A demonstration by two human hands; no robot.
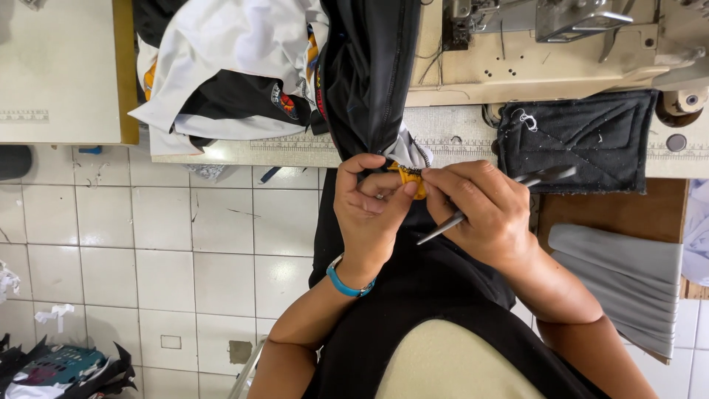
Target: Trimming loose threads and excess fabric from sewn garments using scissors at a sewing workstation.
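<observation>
Black cloth [367, 81], soft and limp, hangs off the bench [458, 137]; left hand [369, 207] pinches its yellow tab [410, 179], the best hold, while right hand [484, 214] grips a metal tool [487, 207]

Small tag: we are seeing a small orange-yellow label [408, 179] with dark marks at frame centre, sitting at the black garment's [369, 66] edge.
Holding: our left hand [369, 214] and right hand [487, 214] are pinching it between fingertips.
Packages, signs, screens: we are seeing none.
</observation>
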